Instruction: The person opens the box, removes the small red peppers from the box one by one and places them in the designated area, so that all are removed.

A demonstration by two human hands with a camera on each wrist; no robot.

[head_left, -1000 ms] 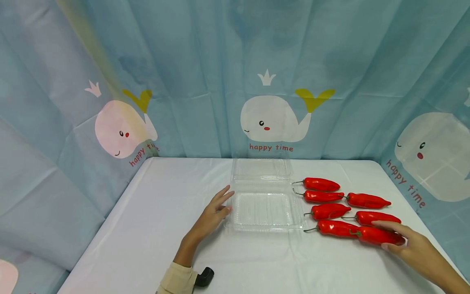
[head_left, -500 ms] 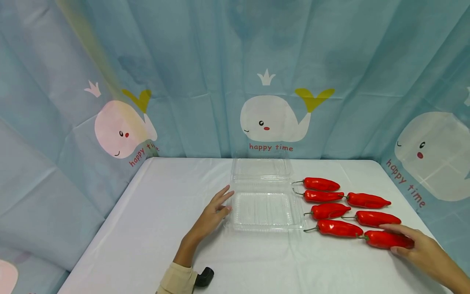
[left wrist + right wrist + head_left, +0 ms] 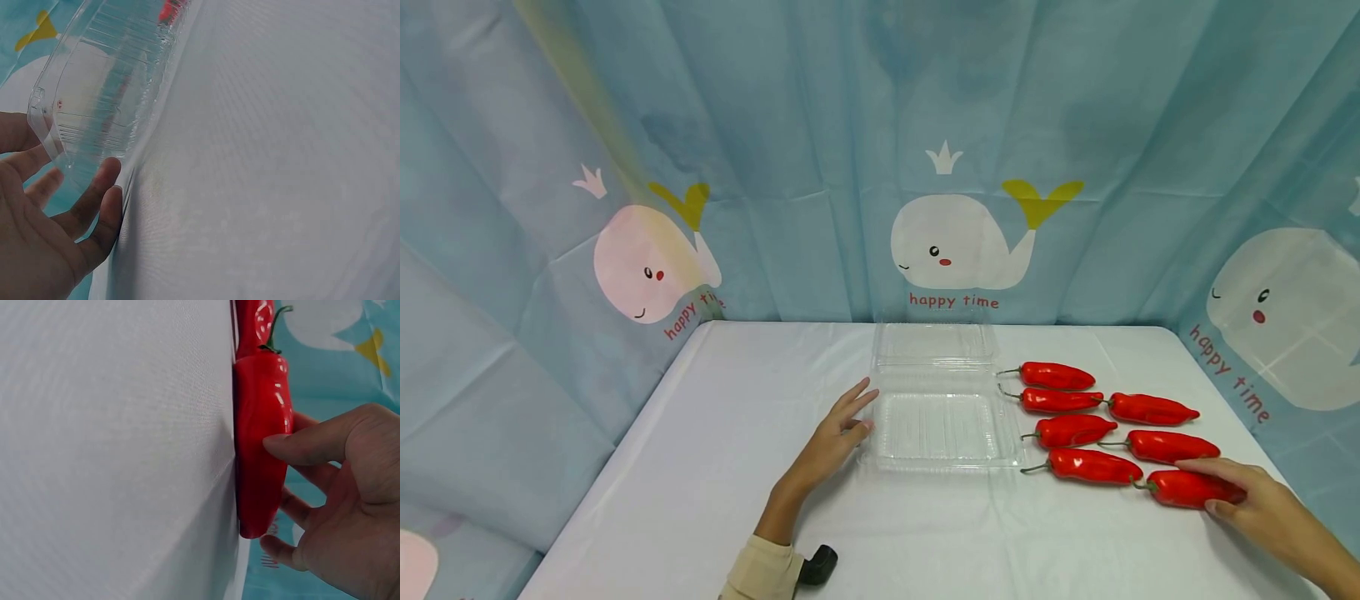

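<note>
A clear plastic clamshell container (image 3: 938,429) lies with its lid (image 3: 936,342) folded back, toward the curtain. My left hand (image 3: 831,442) is at the container's left edge, fingers spread and loosely bent; the left wrist view has fingertips (image 3: 111,167) right by the clear wall (image 3: 94,106). On the right, my right hand (image 3: 1255,500) holds the nearest long red pepper (image 3: 1183,489) by its tip end, thumb on the near side and fingers on the far side. The pepper (image 3: 259,412) lies along the table with its green stem pointing left, close to another pepper (image 3: 1093,466).
Several more red peppers (image 3: 1067,431) lie in rough rows right of the container, stems to the left. A white cloth (image 3: 700,467) covers the table. Blue curtains (image 3: 820,167) with whale prints stand behind and at both sides. A black object (image 3: 818,565) sits beside my left sleeve.
My right hand has slid the nearest pepper to the right, out from against its neighbour; in the last half second it has barely moved. My left hand has stayed still.
</note>
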